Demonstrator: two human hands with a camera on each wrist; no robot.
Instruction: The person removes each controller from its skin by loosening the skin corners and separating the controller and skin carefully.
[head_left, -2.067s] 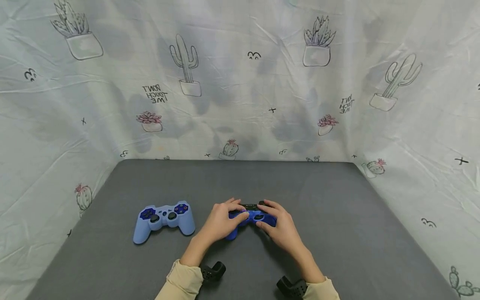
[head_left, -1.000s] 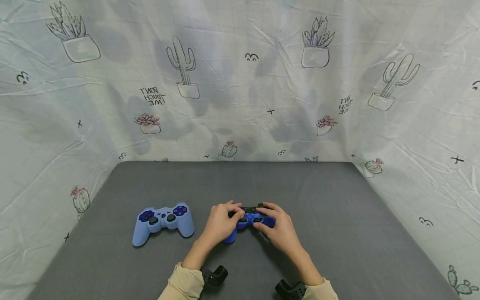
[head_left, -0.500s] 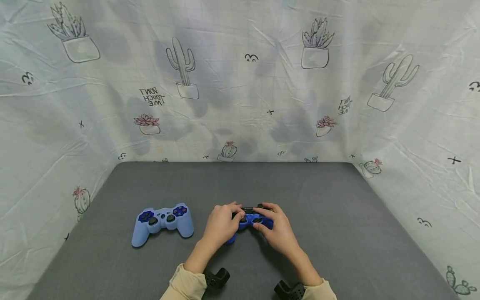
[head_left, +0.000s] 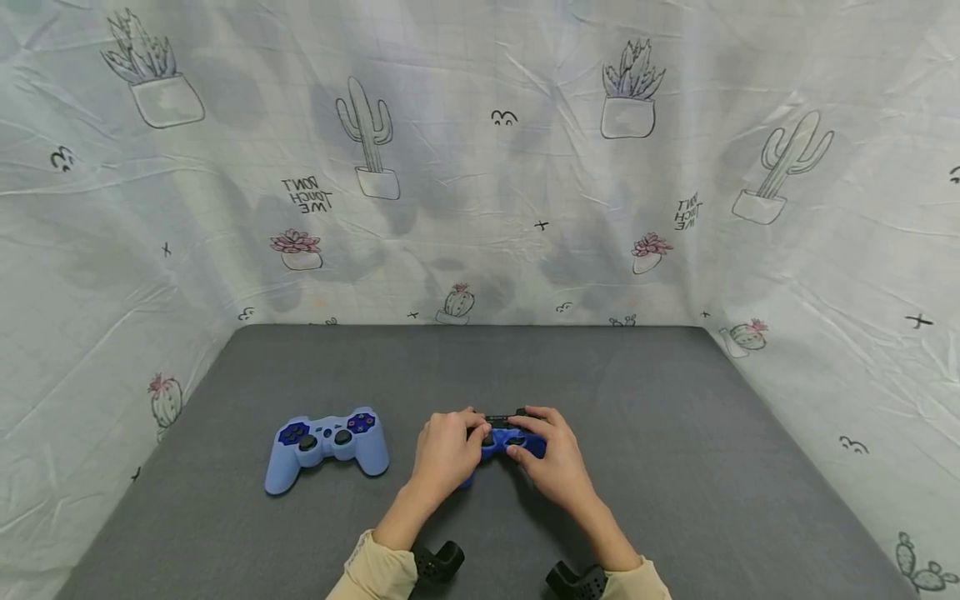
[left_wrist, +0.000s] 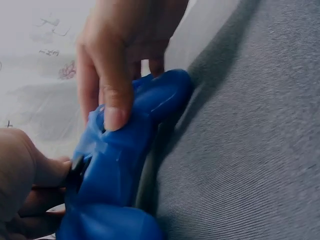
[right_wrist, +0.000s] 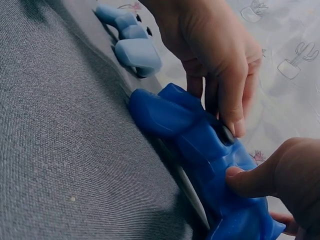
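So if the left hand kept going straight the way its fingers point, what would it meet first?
The left hand already grips the dark blue controller; beyond that, probably the right hand on its other side, though depth is unclear.

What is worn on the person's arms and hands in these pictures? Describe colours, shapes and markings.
Both hands, left hand and right hand, are bare: no gloves, rings or markings show. Each forearm ends in a plain beige long sleeve. A black, perforated camera mount sits at each wrist.
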